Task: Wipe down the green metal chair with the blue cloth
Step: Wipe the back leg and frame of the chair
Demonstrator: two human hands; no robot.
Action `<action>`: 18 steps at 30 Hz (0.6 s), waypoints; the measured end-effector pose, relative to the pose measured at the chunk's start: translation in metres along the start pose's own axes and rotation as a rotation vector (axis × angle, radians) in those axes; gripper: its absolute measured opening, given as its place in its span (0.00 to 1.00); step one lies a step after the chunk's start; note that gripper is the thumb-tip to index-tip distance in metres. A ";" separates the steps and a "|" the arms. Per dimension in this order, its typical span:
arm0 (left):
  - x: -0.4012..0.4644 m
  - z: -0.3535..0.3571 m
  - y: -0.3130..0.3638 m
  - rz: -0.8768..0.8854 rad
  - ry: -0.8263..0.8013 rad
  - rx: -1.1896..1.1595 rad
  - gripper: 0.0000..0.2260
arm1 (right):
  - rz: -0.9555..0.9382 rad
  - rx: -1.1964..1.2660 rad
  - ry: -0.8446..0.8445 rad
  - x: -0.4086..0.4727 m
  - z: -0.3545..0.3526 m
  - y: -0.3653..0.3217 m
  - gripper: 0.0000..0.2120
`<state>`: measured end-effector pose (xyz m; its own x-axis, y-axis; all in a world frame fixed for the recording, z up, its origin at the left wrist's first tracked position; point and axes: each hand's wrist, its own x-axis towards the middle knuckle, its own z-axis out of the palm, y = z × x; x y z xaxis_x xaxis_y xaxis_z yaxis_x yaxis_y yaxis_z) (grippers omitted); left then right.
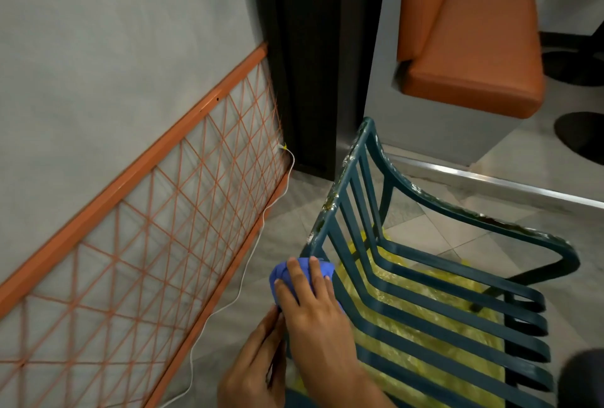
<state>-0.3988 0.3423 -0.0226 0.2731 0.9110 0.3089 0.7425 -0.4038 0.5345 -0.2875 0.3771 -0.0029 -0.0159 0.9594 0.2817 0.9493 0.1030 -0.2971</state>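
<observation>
One green metal chair [434, 280], one blue cloth [281, 273] — right hand [310, 303] presses it, fingers [294, 273] spread; left hand [251, 365] grips the frame. No writing readable.

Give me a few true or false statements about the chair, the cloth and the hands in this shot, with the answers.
1. The right hand presses the blue cloth on the green metal chair. True.
2. The left hand rests on the orange bench. False: it is by the chair's near corner, beside the cloth.
3. The chair's top rail shows chipped paint. True.
4. The white cable is draped over the chair. False: it runs along the orange wire grid at the wall.
</observation>
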 end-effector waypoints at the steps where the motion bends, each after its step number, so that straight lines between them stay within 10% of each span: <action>1: 0.000 0.001 -0.001 0.006 0.001 0.001 0.22 | -0.032 -0.026 -0.016 0.000 0.000 -0.001 0.24; 18: -0.001 0.005 -0.007 -0.028 0.055 -0.067 0.15 | -0.041 -0.074 -0.003 0.007 0.003 0.007 0.28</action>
<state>-0.4010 0.3443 -0.0307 0.2171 0.9168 0.3352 0.7060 -0.3846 0.5947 -0.2817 0.3857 -0.0057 -0.0563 0.9556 0.2894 0.9683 0.1229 -0.2174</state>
